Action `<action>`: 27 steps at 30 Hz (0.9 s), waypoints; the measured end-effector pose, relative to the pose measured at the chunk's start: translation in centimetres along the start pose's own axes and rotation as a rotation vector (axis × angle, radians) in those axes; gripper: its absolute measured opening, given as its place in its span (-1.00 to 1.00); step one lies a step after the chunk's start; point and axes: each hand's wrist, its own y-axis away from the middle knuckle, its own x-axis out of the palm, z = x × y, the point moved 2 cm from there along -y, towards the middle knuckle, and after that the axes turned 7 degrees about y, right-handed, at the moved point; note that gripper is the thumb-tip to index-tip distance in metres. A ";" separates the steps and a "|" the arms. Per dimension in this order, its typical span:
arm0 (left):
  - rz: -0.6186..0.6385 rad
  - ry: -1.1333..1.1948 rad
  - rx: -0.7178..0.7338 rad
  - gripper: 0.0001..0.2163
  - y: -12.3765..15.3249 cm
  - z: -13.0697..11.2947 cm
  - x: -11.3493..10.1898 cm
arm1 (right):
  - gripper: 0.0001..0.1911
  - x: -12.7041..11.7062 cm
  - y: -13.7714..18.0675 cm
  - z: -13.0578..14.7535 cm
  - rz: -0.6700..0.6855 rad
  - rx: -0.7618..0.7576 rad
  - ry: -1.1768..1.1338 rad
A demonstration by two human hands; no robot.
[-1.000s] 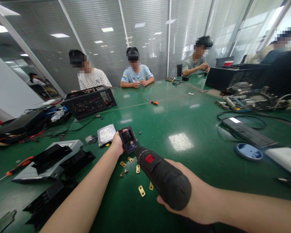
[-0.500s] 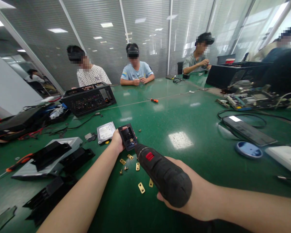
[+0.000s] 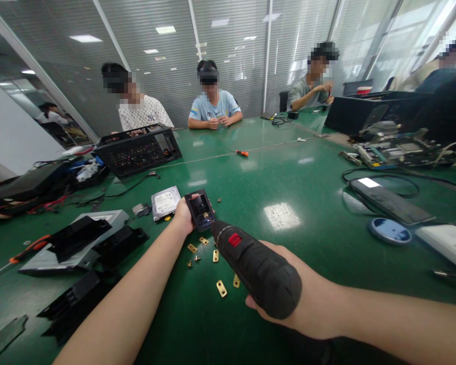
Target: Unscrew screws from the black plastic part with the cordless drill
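Observation:
My left hand [image 3: 184,215] is closed around a small black open-fronted box-like part [image 3: 200,209], held tilted just above the table; some brass-coloured bits show inside it. In my right hand [image 3: 289,268] is a black power drill [image 3: 256,268] with a red switch on top. Its front end points at the lower right edge of the black part; the drill body hides the bit, so contact cannot be made out. Below them lie several brass plates with holes [image 3: 221,288] and a few small screws [image 3: 197,258]. A hard drive [image 3: 165,203] rests left of my left hand.
On the left are black plastic brackets [image 3: 76,299], a silver metal drive case [image 3: 74,258] and an orange screwdriver [image 3: 30,249]. A black computer case [image 3: 139,152] stands farther back. On the right are a blue round dish [image 3: 389,231] and circuit boards [image 3: 391,147]. Several people sit around the table.
The view has tipped slightly, so most things sit a little higher in the picture. Both hands keep their hold on the black part and the drill, with almost no shift between them.

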 end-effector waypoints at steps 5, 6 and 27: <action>0.006 -0.021 0.014 -0.78 0.0 0.0 0.0 | -0.58 -0.2 0.4 -1.2 -0.055 -0.011 0.208; 0.008 -0.021 0.017 -0.78 -0.1 0.0 -0.1 | -0.57 -0.2 0.4 -1.4 -0.068 -0.006 0.228; 0.012 -0.011 0.011 -0.75 -0.4 0.1 -0.3 | -0.70 0.2 0.2 -0.6 -0.036 -0.028 -0.014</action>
